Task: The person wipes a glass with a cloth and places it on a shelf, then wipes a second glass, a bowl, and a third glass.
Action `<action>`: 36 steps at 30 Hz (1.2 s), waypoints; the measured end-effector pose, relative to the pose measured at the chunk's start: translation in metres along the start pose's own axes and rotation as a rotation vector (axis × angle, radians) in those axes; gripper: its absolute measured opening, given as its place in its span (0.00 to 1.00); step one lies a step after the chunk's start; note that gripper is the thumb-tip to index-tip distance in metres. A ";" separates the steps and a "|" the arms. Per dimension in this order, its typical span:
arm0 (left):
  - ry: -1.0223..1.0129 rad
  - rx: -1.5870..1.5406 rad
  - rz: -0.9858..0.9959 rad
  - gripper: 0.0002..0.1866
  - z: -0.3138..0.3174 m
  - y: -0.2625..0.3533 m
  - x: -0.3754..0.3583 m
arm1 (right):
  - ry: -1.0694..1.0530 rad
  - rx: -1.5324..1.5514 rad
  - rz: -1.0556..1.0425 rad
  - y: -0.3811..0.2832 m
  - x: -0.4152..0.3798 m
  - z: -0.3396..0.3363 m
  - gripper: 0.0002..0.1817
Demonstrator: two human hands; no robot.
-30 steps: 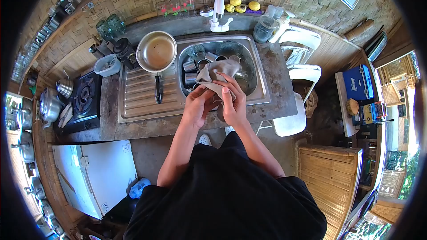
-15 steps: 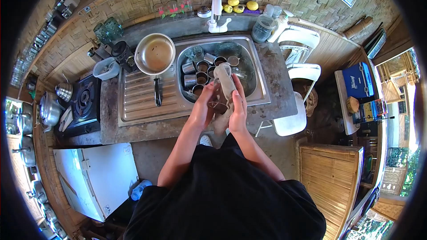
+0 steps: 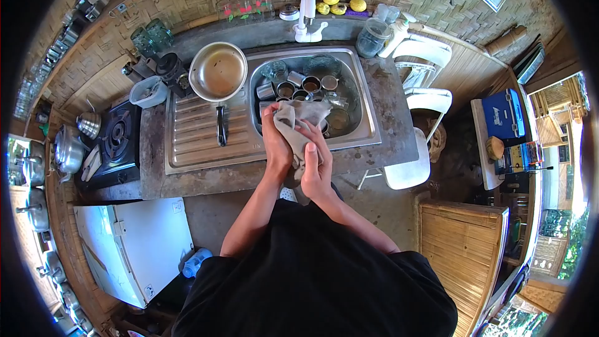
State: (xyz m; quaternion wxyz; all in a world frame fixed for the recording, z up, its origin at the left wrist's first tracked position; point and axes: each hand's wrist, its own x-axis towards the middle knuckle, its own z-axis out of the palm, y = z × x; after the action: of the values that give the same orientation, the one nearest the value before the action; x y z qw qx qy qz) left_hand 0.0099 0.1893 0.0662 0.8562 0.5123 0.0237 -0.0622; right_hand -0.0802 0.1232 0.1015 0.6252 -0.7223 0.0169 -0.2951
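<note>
Cloth point(image 3: 291, 127) has fanned wider above the sink point(image 3: 368, 107), the left hand point(image 3: 276, 143) and right hand point(image 3: 317, 175) pressed around it, probably keeping loose folds together.

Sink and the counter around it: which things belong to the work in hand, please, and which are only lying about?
In the work:
- left hand and right hand, holding a cloth
- probably the metal cups in the sink

Apparently lying about:
- frying pan on the drainboard
- yellow fruits
- gas stove
- blue cooler
</note>
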 end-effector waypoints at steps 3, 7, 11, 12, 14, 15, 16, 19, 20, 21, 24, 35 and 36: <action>0.008 0.025 0.045 0.28 0.014 0.010 -0.016 | 0.067 0.142 0.100 0.001 0.014 0.001 0.24; -0.041 0.082 0.064 0.32 0.007 0.010 -0.013 | -0.001 -0.093 -0.117 0.000 0.022 -0.009 0.22; -0.069 0.100 0.036 0.38 0.021 0.031 -0.026 | -0.122 -0.244 -0.276 -0.002 0.028 -0.023 0.19; -0.083 0.134 -0.041 0.44 0.022 0.038 -0.031 | -0.129 -0.258 -0.273 0.004 0.035 -0.028 0.19; -0.106 0.051 -0.049 0.45 0.017 0.030 -0.021 | -0.106 -0.277 -0.305 -0.001 0.031 -0.026 0.19; -0.118 0.010 -0.055 0.46 0.014 0.026 -0.017 | -0.132 -0.276 -0.326 -0.004 0.028 -0.025 0.19; -0.128 0.011 -0.029 0.47 0.010 0.022 -0.015 | -0.149 -0.277 -0.332 -0.004 0.030 -0.028 0.19; -0.105 0.202 0.027 0.49 0.022 0.042 -0.026 | -0.153 -0.299 -0.333 0.000 0.038 -0.031 0.18; -0.131 0.194 0.024 0.50 0.018 0.035 -0.022 | -0.147 -0.307 -0.335 0.000 0.041 -0.031 0.18; -0.155 0.139 0.008 0.50 0.013 0.031 -0.017 | -0.136 -0.325 -0.412 -0.005 0.037 -0.026 0.18; -0.187 0.060 -0.027 0.52 0.009 0.028 -0.014 | -0.141 -0.271 -0.360 -0.008 0.040 -0.026 0.17; -0.229 0.077 -0.206 0.49 0.005 0.016 -0.006 | -0.065 0.103 0.031 0.043 0.044 -0.020 0.18; -0.342 0.075 -0.277 0.49 0.005 0.028 -0.006 | 0.245 -0.599 -0.367 0.095 0.019 -0.013 0.21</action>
State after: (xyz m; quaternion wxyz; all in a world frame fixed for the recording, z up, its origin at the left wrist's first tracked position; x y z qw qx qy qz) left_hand 0.0072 0.1987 0.0937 0.8113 0.5177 -0.0541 -0.2662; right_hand -0.0376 0.0830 0.0231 0.3163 -0.8236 0.0472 -0.4685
